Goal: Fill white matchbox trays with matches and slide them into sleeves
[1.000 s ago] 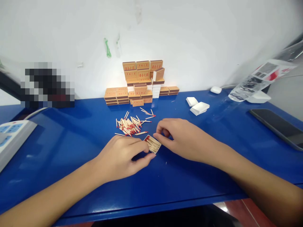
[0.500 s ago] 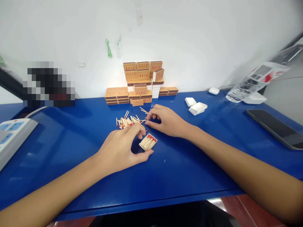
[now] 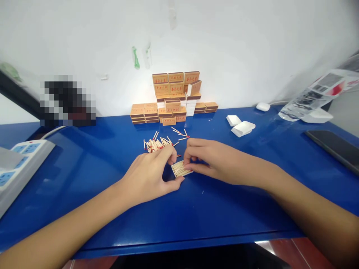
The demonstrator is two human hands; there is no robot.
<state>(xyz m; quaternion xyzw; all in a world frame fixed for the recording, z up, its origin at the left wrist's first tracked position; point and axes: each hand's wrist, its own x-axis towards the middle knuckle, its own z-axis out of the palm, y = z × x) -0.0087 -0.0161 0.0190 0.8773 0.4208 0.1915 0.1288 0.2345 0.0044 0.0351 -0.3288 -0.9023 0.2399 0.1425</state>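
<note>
A small white matchbox tray (image 3: 174,172) of matches (image 3: 180,169) lies flat on the blue table. My left hand (image 3: 151,170) curves round its left side, thumb and forefinger apart, with the thumb tip by the near edge. Over the tray's right end, my right hand (image 3: 207,158) has thumb and fingers pinched together at a match, mostly hidden by the fingertips. Behind my left hand is a heap of loose red-tipped matches (image 3: 158,144), partly covered by it. A few stray matches (image 3: 181,133) lie farther back.
Yellow-brown matchboxes (image 3: 176,89) stand stacked against the wall. White empty trays (image 3: 243,128) lie back right, near a plastic bottle (image 3: 301,99) and a white rounded case (image 3: 263,107). A phone (image 3: 333,147) is at right, a power strip (image 3: 26,160) at left.
My right hand has moved from the heap's right side toward me, onto the tray's right end. My left hand stays beside the tray. The whole view has shifted slightly.
</note>
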